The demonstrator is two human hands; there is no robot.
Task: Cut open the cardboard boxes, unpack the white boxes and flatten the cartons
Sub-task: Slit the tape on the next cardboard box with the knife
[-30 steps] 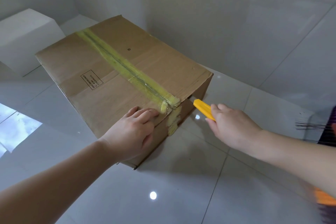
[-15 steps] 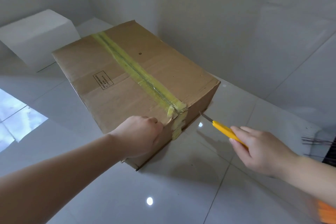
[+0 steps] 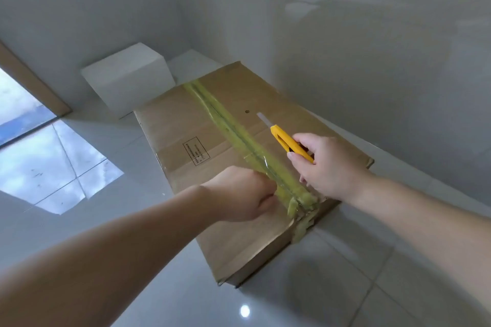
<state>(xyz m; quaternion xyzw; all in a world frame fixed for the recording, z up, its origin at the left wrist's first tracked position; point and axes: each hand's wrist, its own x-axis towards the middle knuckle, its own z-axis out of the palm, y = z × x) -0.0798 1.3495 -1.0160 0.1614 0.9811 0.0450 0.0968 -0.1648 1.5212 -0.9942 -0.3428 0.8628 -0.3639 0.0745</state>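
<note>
A brown cardboard box (image 3: 186, 125) lies on the glossy tiled floor, sealed along its top seam with yellow-green tape (image 3: 239, 138). My left hand (image 3: 239, 195) rests curled on the box top, left of the tape's near end; I cannot tell whether it holds anything. My right hand (image 3: 324, 164) grips a yellow utility knife (image 3: 288, 142) above the right half of the top, its blade out and pointing away from me. The tape is torn and crumpled at the near edge (image 3: 301, 211).
A white box (image 3: 127, 82) stands behind the carton at the back left, by the wall. Grey tiled walls close in behind and to the right. A bright window reflection (image 3: 53, 162) lies on the floor at left.
My right hand has lifted the knife from beside the box's near end to above its top. My view has risen over the box. My left hand stays near the tape's near end.
</note>
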